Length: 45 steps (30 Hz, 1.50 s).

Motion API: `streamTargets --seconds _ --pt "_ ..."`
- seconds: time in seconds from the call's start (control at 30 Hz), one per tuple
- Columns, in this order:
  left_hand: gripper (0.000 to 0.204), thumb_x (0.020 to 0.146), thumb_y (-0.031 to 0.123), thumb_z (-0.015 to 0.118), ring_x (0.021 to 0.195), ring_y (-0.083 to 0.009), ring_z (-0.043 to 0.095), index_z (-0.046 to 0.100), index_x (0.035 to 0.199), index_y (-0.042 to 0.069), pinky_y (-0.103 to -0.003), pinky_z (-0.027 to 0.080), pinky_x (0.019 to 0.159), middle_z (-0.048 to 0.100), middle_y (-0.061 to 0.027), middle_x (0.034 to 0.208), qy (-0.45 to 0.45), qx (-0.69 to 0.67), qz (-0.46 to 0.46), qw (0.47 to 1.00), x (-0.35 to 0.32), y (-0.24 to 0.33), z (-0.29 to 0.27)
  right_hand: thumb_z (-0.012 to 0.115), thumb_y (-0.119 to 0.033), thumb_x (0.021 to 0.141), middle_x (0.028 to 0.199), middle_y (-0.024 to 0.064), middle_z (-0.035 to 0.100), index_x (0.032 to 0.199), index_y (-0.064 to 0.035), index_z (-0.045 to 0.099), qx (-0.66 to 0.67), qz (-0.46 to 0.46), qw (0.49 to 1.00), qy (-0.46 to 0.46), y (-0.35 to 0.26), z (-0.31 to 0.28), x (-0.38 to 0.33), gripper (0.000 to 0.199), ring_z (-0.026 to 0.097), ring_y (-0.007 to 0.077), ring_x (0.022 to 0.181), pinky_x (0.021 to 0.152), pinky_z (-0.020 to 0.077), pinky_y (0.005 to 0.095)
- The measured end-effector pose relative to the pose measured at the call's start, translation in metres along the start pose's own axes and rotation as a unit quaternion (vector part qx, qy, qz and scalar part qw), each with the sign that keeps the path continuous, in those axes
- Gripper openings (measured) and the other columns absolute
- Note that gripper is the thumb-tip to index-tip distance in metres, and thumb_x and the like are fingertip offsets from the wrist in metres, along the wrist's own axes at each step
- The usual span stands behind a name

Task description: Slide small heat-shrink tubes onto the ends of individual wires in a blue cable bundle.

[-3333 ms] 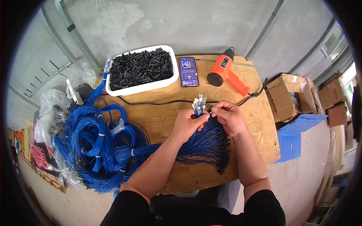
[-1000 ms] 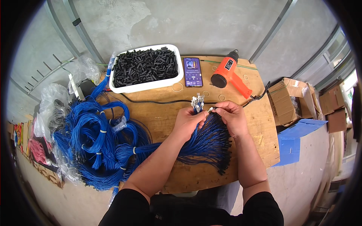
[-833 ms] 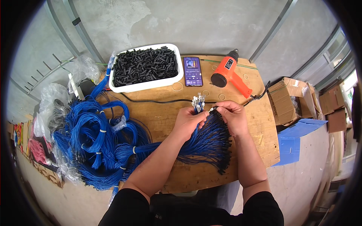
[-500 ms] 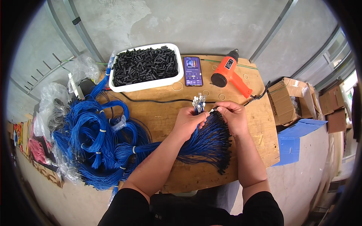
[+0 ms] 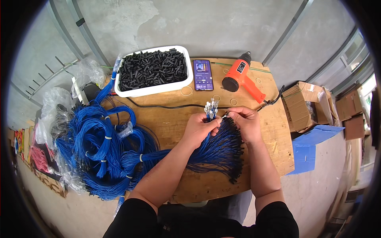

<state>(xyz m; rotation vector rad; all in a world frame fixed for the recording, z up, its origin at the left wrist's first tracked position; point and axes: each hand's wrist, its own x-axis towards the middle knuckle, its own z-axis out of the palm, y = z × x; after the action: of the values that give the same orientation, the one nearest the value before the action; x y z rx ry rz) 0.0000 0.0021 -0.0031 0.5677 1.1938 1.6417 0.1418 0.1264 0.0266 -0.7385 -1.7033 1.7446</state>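
My left hand (image 5: 200,129) is closed around a bunch of blue wires whose silver terminals (image 5: 211,107) stick up above the fingers. Thumb and forefinger of my right hand (image 5: 245,121) pinch a small black sleeve (image 5: 226,115), its pale end meeting my left fingertips. To the right and below, blue wires (image 5: 216,148) fan out over the table, tipped with black sleeves (image 5: 239,152). A white tub (image 5: 154,91) heaped with short black sleeves (image 5: 154,70) stands at the back. Left of my forearm lie large coils of blue wire (image 5: 95,135), tied with pale bands.
On the wooden table (image 5: 178,123) a phone (image 5: 203,75) and an orange heat gun (image 5: 240,77) lie at the back. A black cord (image 5: 162,106) crosses behind my hands. Rubber bands (image 5: 186,91) lie about. Cardboard boxes (image 5: 307,105) stand on the right; plastic bags (image 5: 53,111) hang at left.
The silver terminals in my left hand have shifted slightly right and down. The sleeve at my right fingertips sits a little farther right. My arms stay nearly still.
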Motion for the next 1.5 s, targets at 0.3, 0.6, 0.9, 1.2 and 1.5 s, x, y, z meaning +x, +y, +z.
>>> streamTargets --seconds 0.3,0.6,0.9,1.2,1.5 --pt "0.013 0.089 0.008 0.072 0.062 -0.0107 0.059 0.066 0.092 -0.003 -0.025 0.049 0.056 0.064 -0.0056 0.077 0.002 0.002 0.009 1.0 0.001 -0.003 -0.001 0.064 -0.016 0.097 0.082 0.0068 0.068 0.103 0.002 0.066 0.199 0.09 0.974 -0.05 0.001 -0.013 0.006 0.019 0.036 0.0045 0.049 0.045 0.0278 0.0193" --pt "0.011 0.091 0.007 0.069 0.061 -0.0097 0.057 0.065 0.091 -0.004 -0.024 0.046 0.055 0.063 -0.005 0.075 -0.028 0.0 0.027 0.999 -0.001 -0.003 0.0 0.062 -0.016 0.098 0.081 0.0079 0.069 0.1 0.0015 0.066 0.232 0.118 0.961 -0.095 0.005 -0.018 0.007 0.018 0.036 0.0045 0.049 0.045 0.0272 0.0188" --pt "0.01 0.09 0.006 0.069 0.06 -0.0096 0.056 0.066 0.092 -0.004 -0.024 0.046 0.054 0.063 -0.0048 0.075 -0.024 0.004 0.024 0.999 -0.002 -0.001 0.001 0.065 -0.013 0.096 0.081 0.0078 0.07 0.099 0.0024 0.066 0.225 0.132 0.96 -0.099 0.001 -0.014 0.005 0.016 0.038 0.0043 0.049 0.045 0.0287 0.0182" --pt "0.012 0.09 0.009 0.071 0.063 -0.0079 0.058 0.068 0.093 -0.003 -0.023 0.046 0.056 0.065 -0.0032 0.075 -0.007 0.043 0.045 0.998 0.0 -0.006 0.0 0.068 -0.013 0.093 0.078 0.005 0.068 0.097 0.0006 0.067 0.198 0.119 0.97 -0.08 0.004 -0.015 0.006 0.014 0.039 0.0033 0.05 0.045 0.0274 0.018" --pt "0.014 0.087 0.011 0.073 0.061 -0.0041 0.057 0.073 0.099 0.003 -0.023 0.045 0.056 0.066 0.0011 0.072 0.016 0.201 0.151 0.968 -0.001 -0.008 0.0 0.069 -0.004 0.091 0.085 0.0005 0.068 0.096 -0.0003 0.067 0.102 0.0 0.995 0.008 -0.002 -0.005 0.002 0.006 0.057 0.005 0.068 0.063 0.0447 0.0177"
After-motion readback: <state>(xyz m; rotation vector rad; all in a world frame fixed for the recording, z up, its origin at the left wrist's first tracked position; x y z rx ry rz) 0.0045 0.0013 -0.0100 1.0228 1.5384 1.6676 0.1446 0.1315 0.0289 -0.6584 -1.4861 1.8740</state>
